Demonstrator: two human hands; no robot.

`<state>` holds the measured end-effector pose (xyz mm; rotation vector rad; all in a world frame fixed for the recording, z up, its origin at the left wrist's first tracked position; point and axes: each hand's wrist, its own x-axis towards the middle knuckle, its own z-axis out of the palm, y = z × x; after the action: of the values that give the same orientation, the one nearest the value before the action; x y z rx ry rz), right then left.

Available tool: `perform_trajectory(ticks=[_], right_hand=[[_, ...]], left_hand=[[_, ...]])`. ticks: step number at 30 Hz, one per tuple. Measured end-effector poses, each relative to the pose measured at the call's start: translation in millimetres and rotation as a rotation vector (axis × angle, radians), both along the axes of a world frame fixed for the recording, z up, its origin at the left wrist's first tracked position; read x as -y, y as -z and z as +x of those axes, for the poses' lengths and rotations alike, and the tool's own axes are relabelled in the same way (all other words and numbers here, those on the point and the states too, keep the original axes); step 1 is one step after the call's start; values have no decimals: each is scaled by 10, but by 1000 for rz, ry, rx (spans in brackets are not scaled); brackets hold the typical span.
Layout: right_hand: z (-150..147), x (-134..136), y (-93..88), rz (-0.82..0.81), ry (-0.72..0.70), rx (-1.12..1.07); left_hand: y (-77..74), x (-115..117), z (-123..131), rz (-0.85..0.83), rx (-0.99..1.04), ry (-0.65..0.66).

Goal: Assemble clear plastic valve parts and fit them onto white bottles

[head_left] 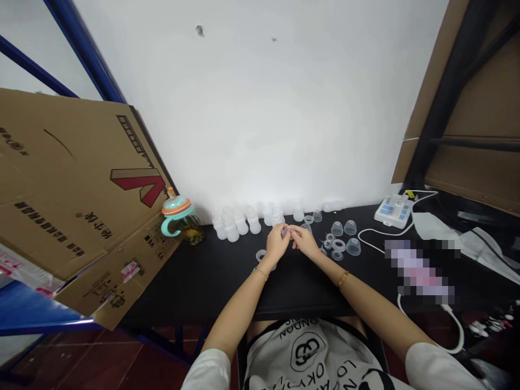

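Apparently, the left hand (277,244) and right hand (304,241) pinch a clear piece (285,231).

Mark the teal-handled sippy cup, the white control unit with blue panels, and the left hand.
Teal-handled sippy cup (181,215): head view, lower edge of the lid.
White control unit (392,211): head view, top face.
Left hand (277,244): head view, back of the hand.

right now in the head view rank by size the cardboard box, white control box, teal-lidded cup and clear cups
Cardboard box, largest; white control box and teal-lidded cup, too alike to rank; clear plastic cups, smallest.
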<state>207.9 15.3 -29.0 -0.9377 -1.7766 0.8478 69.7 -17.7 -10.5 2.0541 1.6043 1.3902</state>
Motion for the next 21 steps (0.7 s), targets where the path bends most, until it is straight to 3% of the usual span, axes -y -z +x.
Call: perform_trajectory(ticks=[21], right_hand=[[15,91,-104,-10,33,51]], left_hand=[[4,-1,2,0,-1,5]])
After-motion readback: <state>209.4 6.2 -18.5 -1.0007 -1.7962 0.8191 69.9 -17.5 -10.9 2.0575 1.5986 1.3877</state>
